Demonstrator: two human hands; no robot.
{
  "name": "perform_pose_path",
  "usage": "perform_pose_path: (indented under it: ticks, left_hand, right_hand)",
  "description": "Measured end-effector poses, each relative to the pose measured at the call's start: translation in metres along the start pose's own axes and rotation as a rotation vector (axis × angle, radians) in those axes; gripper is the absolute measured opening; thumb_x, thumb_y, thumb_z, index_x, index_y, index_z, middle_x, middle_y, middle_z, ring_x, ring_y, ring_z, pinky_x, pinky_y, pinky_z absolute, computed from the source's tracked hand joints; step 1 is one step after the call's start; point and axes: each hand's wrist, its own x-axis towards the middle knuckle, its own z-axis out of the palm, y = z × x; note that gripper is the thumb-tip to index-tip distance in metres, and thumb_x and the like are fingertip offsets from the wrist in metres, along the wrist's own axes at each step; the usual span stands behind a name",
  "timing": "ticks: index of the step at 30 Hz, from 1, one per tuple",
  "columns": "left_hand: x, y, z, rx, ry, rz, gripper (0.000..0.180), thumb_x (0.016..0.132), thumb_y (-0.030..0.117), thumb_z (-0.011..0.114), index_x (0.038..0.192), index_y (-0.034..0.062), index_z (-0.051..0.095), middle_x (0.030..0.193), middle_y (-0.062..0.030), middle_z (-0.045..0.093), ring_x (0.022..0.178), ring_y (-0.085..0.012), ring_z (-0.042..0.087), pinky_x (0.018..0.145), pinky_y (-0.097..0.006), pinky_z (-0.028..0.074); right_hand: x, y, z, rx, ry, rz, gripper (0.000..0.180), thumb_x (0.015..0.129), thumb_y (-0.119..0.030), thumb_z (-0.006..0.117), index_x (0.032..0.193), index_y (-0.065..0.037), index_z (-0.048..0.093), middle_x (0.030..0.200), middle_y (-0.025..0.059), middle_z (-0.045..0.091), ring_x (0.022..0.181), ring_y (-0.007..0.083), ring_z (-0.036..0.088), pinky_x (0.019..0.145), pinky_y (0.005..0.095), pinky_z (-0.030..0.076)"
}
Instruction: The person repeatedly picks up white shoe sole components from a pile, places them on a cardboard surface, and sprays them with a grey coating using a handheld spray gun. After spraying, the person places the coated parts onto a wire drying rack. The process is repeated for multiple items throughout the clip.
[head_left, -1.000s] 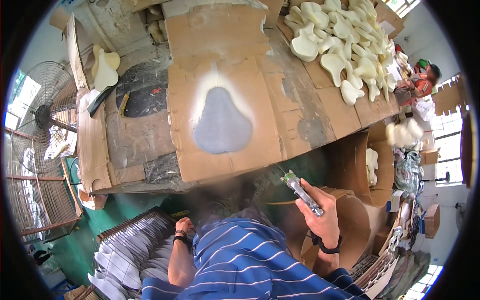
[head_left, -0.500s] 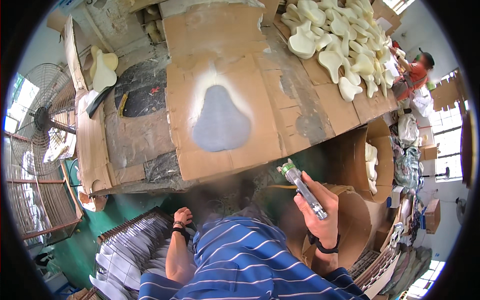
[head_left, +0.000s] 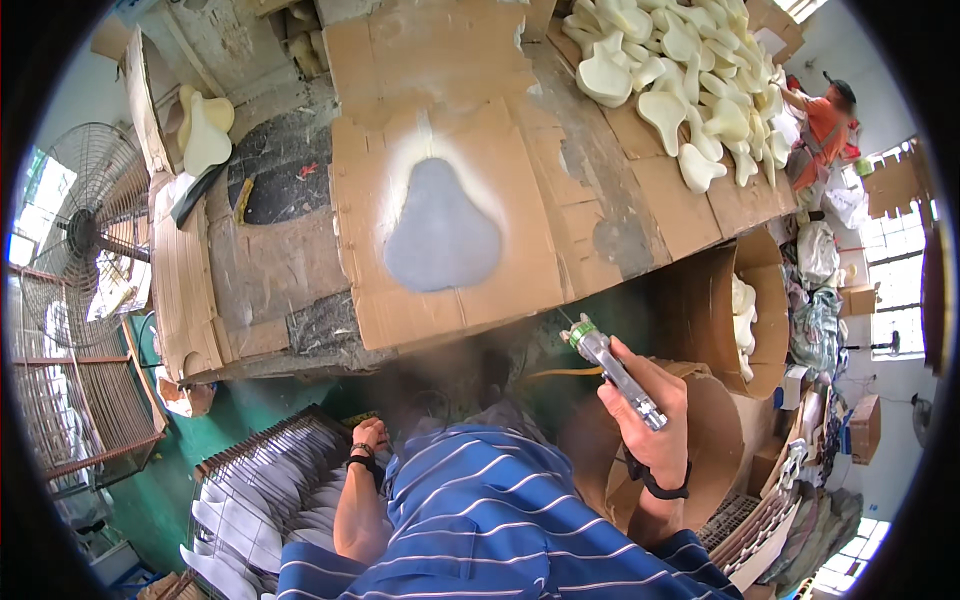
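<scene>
In my right hand [head_left: 650, 405] is a spray gun [head_left: 618, 372] with a clear grey body and a green ring at its nozzle end. Its nozzle points up and left, just off the table's front edge. My left hand [head_left: 370, 434] hangs by my waist with the fingers curled in, and no object shows in it. A flat grey saddle-shaped piece [head_left: 442, 235] lies on a cardboard sheet [head_left: 360, 180] on the table, wide end toward me. Pale overspray rings its upper part. Neither hand touches it.
Cream foam saddle pads [head_left: 665, 110] are heaped at the table's far right; a few more pads [head_left: 207, 135] lie at the left. A wire rack [head_left: 245, 490] of pale saddle shapes stands low left. Cardboard drums [head_left: 760, 310] stand right. A fan [head_left: 85, 230] and a co-worker [head_left: 825, 130] are farther off.
My right hand and the spray gun have shifted slightly right. The view has tilted a little, and the co-worker's arm has moved. The grey piece lies as before.
</scene>
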Motion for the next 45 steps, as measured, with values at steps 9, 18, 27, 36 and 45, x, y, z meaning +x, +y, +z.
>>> perform_pose_path:
  ticks: [9,18,27,36,45]
  left_hand:
    - [-0.006,0.017,0.007,0.046,0.032,-0.014,0.034,0.092,0.015,0.064,0.125,0.0086,0.065,0.089,-0.0022,0.068,0.071,-0.0154,0.064,0.063,-0.036,0.056]
    - [0.021,0.009,-0.001,0.052,-0.035,0.013,0.033,0.094,0.020,0.065,0.125,0.0099,0.065,0.092,-0.0036,0.070,0.075,-0.0176,0.067,0.065,-0.039,0.058]
    - [0.019,0.015,0.001,-0.118,-0.097,0.044,0.031,0.094,0.013,0.063,0.124,0.0059,0.063,0.083,-0.0040,0.065,0.064,-0.0159,0.062,0.051,-0.030,0.048]
    - [-0.007,0.102,0.033,0.096,0.171,0.459,0.028,0.090,0.014,0.066,0.115,0.0015,0.069,0.086,-0.0078,0.072,0.068,-0.0147,0.068,0.056,-0.029,0.055]
    - [0.016,0.234,0.101,0.461,0.367,0.900,0.024,0.090,0.022,0.068,0.109,0.0071,0.072,0.077,-0.0048,0.068,0.066,-0.0146,0.066,0.059,-0.033,0.051]
  right_hand:
    - [-0.006,0.000,-0.006,-0.008,-0.035,0.023,0.054,0.077,0.006,0.076,0.130,0.001,0.064,0.092,0.0170,0.070,0.075,0.0310,0.068,0.070,0.0333,0.053]
    - [-0.021,0.009,-0.018,-0.006,-0.008,0.034,0.051,0.079,0.003,0.076,0.129,0.000,0.066,0.088,0.0141,0.069,0.069,0.0242,0.066,0.065,0.0309,0.051]
    - [-0.054,0.041,-0.024,0.029,0.063,0.214,0.040,0.087,-0.005,0.074,0.125,0.007,0.067,0.083,0.0109,0.070,0.072,0.0136,0.064,0.067,0.0271,0.051]
    - [-0.053,0.025,0.007,0.142,-0.042,0.214,0.042,0.083,-0.005,0.076,0.123,0.006,0.067,0.081,0.0131,0.065,0.066,0.0208,0.061,0.064,0.0302,0.049]
    - [-0.069,0.035,-0.021,0.130,0.034,0.322,0.039,0.084,-0.005,0.074,0.121,0.007,0.068,0.086,0.0148,0.070,0.072,0.0192,0.066,0.070,0.0296,0.051]
